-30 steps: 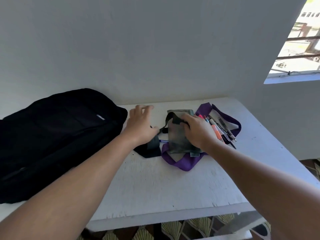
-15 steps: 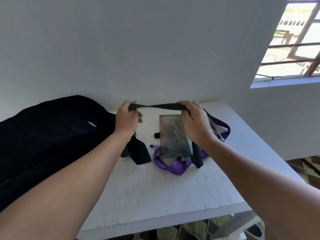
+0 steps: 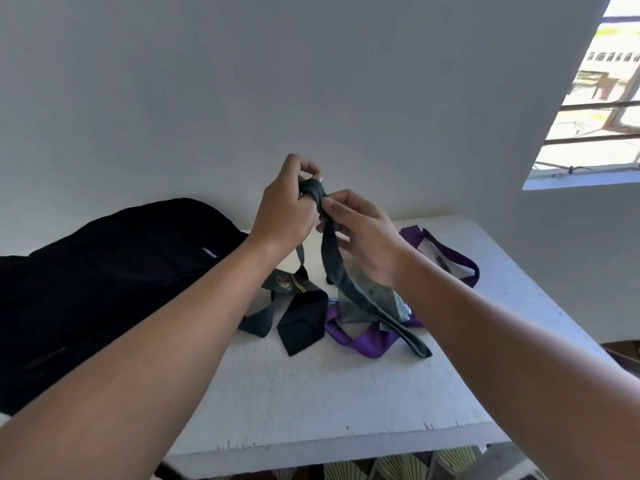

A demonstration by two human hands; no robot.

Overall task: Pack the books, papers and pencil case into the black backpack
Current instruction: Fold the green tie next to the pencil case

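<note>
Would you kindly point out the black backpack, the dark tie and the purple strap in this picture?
black backpack point(image 3: 114, 271), head view, on its top panel, left of the small label.
dark tie point(image 3: 349, 289), head view, on the narrow hanging length.
purple strap point(image 3: 363, 341), head view, on the loop's near bend.

Daylight pours in from the window point(image 3: 585, 109) at upper right, which is blown out to near white. The wall point(image 3: 242, 81) left of the window looks dim grey. Wide-angle bending curves the edges, and the picture is slightly soft throughout.
</note>
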